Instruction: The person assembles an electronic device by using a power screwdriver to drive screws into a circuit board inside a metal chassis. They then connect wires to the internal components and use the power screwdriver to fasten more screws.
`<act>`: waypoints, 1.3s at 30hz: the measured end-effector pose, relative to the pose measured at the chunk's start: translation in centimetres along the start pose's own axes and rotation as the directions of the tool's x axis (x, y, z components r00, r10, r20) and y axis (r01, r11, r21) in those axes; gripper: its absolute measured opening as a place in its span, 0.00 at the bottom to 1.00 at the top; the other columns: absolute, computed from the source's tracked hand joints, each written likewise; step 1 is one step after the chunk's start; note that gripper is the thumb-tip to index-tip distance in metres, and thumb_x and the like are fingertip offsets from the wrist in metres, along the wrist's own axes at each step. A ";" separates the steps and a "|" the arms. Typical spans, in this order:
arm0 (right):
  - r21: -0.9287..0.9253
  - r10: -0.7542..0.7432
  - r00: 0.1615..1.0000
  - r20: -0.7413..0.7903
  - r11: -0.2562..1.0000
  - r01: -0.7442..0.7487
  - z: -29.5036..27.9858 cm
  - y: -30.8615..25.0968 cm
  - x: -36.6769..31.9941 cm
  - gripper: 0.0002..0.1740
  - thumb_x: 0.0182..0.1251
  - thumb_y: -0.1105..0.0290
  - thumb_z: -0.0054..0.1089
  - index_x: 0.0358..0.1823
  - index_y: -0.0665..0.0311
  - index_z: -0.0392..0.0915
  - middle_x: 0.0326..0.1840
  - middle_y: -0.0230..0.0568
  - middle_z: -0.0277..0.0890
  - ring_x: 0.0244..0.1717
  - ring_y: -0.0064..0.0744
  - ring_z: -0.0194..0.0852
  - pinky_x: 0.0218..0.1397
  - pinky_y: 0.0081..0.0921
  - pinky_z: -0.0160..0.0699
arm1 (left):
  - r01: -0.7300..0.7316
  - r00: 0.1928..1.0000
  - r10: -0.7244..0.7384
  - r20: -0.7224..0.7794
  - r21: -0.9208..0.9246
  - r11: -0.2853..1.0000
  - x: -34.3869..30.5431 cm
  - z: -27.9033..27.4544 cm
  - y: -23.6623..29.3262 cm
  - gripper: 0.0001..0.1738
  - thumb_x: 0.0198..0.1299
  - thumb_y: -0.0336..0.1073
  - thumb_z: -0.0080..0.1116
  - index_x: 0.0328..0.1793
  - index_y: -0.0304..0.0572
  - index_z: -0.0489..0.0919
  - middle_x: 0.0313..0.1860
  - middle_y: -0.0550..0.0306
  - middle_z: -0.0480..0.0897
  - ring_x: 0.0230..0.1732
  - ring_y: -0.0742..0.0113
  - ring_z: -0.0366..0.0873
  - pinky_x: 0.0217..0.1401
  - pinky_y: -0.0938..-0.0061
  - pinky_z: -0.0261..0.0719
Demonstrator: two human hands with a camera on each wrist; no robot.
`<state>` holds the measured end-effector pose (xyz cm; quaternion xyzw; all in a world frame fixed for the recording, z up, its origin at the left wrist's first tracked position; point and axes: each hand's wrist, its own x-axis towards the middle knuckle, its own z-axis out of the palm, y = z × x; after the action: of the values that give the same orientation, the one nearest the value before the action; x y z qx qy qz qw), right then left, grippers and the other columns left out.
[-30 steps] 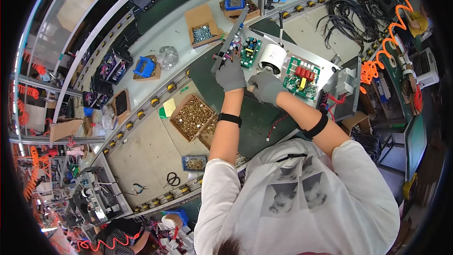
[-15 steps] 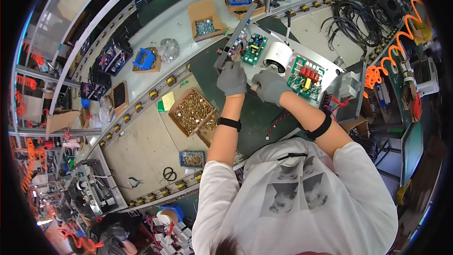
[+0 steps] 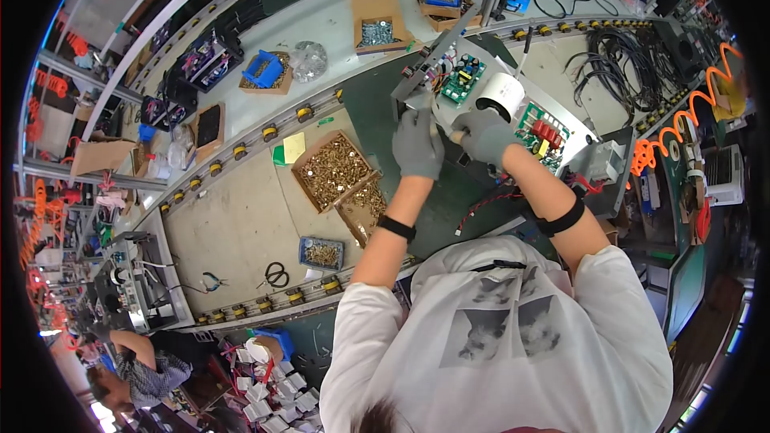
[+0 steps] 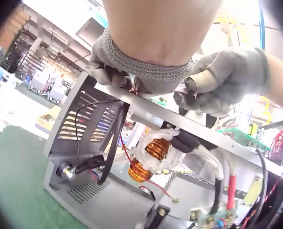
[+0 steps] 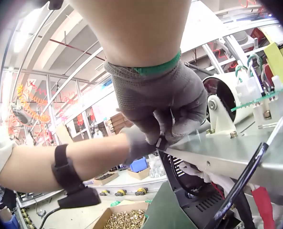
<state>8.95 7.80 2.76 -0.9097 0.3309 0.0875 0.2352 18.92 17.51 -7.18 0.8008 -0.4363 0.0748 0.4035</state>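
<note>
While box of gold screws (image 3: 330,172) sits at left, left hand (image 3: 418,144) bends fingers at edge of metal box (image 4: 153,109); can't tell what they pinch. Right hand (image 3: 484,136) pinches small black bit (image 5: 161,142) there. White can (image 3: 501,95) sits between green boards (image 3: 463,78).

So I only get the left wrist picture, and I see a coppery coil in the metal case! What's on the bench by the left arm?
Observer: An open carton full of gold-coloured screws.
Operator: Ooh! And are the arms wearing anything?
Observer: Yes, each one has a black band round it.
</note>
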 end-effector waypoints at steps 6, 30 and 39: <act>0.159 -0.055 0.995 0.084 0.986 0.041 0.1 1.1 0.7 0.16 0.58 0.55 0.57 0.39 0.58 0.83 0.33 0.47 0.81 0.38 0.45 0.80 0.44 0.33 0.75 | 0.604 0.757 -0.423 0.497 -0.779 0.165 -3.7 0.7 2.5 0.15 0.63 0.41 0.47 0.47 0.40 0.76 0.36 0.54 0.79 0.33 0.66 0.76 0.33 0.77 0.71; -0.214 -0.316 0.924 -0.213 0.938 0.271 7.5 5.3 -10.7 0.10 0.52 0.68 0.56 0.38 0.53 0.75 0.33 0.33 0.72 0.40 0.33 0.70 0.52 0.32 0.64 | 0.547 0.542 -0.033 0.840 -0.322 0.773 -10.5 -4.4 1.3 0.18 0.66 0.45 0.45 0.49 0.38 0.76 0.32 0.48 0.78 0.30 0.60 0.74 0.35 0.69 0.72; -0.509 -0.524 0.774 -0.357 0.803 0.309 5.5 5.1 -11.6 0.09 0.47 0.67 0.56 0.34 0.51 0.74 0.47 0.29 0.73 0.55 0.30 0.68 0.66 0.38 0.56 | 0.367 0.553 0.264 0.790 -0.516 0.774 -8.1 -16.2 -0.8 0.11 0.62 0.36 0.50 0.41 0.34 0.77 0.33 0.47 0.80 0.35 0.53 0.77 0.39 0.67 0.74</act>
<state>-3.28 13.58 -0.28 -0.9815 0.1362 -0.1274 -0.0436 18.31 34.44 -0.76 0.5669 -0.5458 -0.4751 0.3936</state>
